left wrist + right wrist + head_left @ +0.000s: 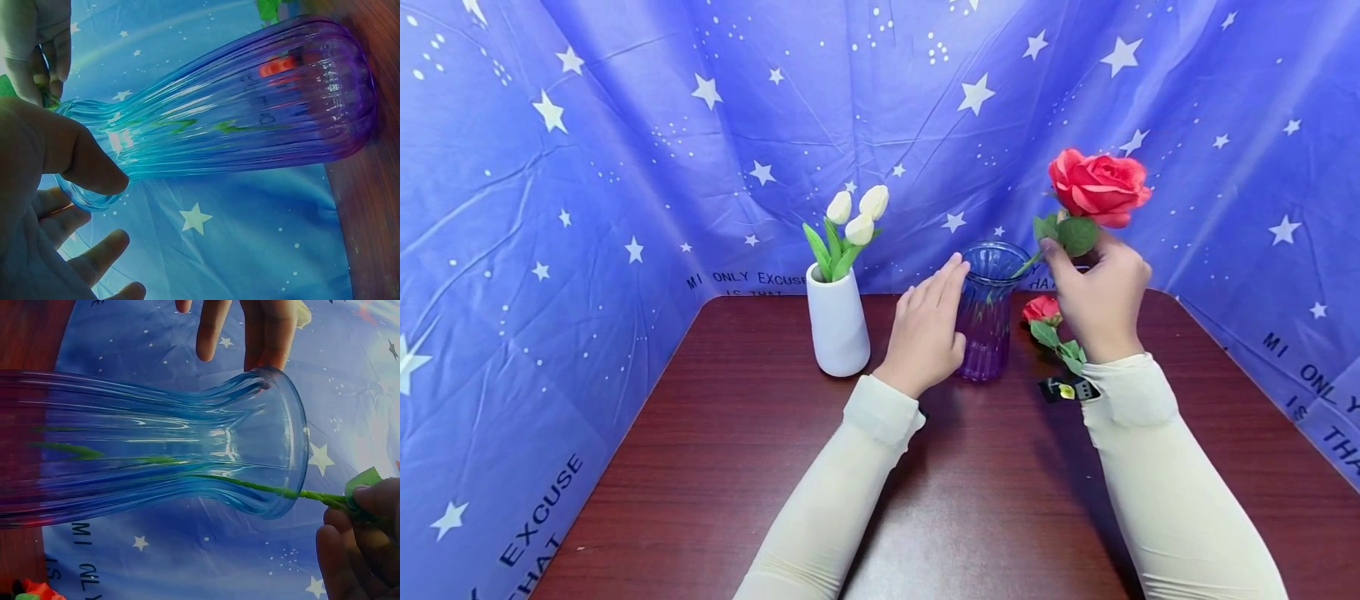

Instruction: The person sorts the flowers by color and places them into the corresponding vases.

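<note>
A red artificial rose (1100, 187) is in my right hand (1105, 292), which pinches its green stem (319, 496) just below the leaves. The stem's lower part runs through the mouth of a ribbed glass vase (985, 333), blue at the top and purple at the base, and shows through the glass. The vase stands upright on the table. My left hand (925, 325) is at the vase's left side, fingers mostly straight. Its fingertips touch the rim, and its thumb (94, 162) lies across the neck in the left wrist view.
A white vase (838, 325) with white tulips (860, 227) stands left of my left hand. Another red rose (1041, 309) lies on the brown table (737, 467), partly hidden behind my right wrist. A blue starry cloth (850, 100) hangs around the table's back and sides.
</note>
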`<state>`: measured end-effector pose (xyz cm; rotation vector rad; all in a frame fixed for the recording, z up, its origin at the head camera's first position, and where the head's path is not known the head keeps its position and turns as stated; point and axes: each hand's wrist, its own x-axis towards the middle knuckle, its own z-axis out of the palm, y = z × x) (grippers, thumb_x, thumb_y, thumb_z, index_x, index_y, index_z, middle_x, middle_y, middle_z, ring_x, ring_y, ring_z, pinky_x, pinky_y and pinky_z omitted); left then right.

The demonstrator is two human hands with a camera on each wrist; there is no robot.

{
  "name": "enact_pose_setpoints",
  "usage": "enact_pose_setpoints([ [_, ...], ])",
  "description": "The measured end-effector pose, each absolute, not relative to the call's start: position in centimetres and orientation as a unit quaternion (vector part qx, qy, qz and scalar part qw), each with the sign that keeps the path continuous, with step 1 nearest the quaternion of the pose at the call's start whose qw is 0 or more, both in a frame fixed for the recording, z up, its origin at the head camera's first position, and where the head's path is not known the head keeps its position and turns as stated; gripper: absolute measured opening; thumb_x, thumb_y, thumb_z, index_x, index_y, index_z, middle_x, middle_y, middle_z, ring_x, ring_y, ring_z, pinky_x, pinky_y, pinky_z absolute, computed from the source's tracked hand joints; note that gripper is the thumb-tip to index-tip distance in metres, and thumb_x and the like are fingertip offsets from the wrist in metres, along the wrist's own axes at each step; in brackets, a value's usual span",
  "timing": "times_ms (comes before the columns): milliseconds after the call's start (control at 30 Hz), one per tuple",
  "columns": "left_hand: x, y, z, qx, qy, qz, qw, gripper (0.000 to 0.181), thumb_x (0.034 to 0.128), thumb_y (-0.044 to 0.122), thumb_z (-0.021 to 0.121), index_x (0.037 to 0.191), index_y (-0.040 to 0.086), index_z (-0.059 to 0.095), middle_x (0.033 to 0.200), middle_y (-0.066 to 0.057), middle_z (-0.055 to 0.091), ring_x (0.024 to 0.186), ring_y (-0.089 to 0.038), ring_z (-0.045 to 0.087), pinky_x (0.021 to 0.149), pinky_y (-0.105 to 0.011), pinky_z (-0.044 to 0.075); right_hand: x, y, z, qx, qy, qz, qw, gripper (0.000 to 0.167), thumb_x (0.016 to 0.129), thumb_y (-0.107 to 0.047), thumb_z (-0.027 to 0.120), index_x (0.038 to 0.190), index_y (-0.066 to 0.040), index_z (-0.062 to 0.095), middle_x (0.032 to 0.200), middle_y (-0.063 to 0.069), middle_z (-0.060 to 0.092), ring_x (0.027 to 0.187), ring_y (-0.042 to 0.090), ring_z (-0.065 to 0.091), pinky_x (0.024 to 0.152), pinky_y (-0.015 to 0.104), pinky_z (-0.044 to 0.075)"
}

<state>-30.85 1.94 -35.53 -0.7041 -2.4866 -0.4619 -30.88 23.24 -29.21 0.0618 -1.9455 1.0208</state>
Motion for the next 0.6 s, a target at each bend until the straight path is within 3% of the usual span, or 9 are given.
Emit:
enact_pose_setpoints([
  [267,-30.85,1.95,-35.48,-0.261,-0.915,-0.171,0.256,0.092,0.0868,0.012,0.068,0.165,0.018,0.020,0.174,0.005,0.017,0.147,-0.024,0.041,0.121,-0.051,0.033,-31.44,23.16,-29.77,0.031,-0.807,0.377,0.453,0.027,0.087,-0.030,0.081,0.105,-0.009,0.082,0.090,0.013,0.080,0.072,-0.026,0.051,0.071,0.013,0.039],
  [600,-30.87,1.99,-35.50,-0.260,-0.916,-0.172,0.251,0.093,0.0866,0.013,0.069,0.165,0.019,0.019,0.174,0.006,0.016,0.145,-0.024,0.042,0.120,-0.052,0.034,-31.76,22.91,-30.05,0.035,-0.818,0.374,0.436,0.027,0.088,-0.034,0.082,0.105,-0.013,0.083,0.090,0.011,0.080,0.074,-0.024,0.050,0.083,0.042,0.046],
])
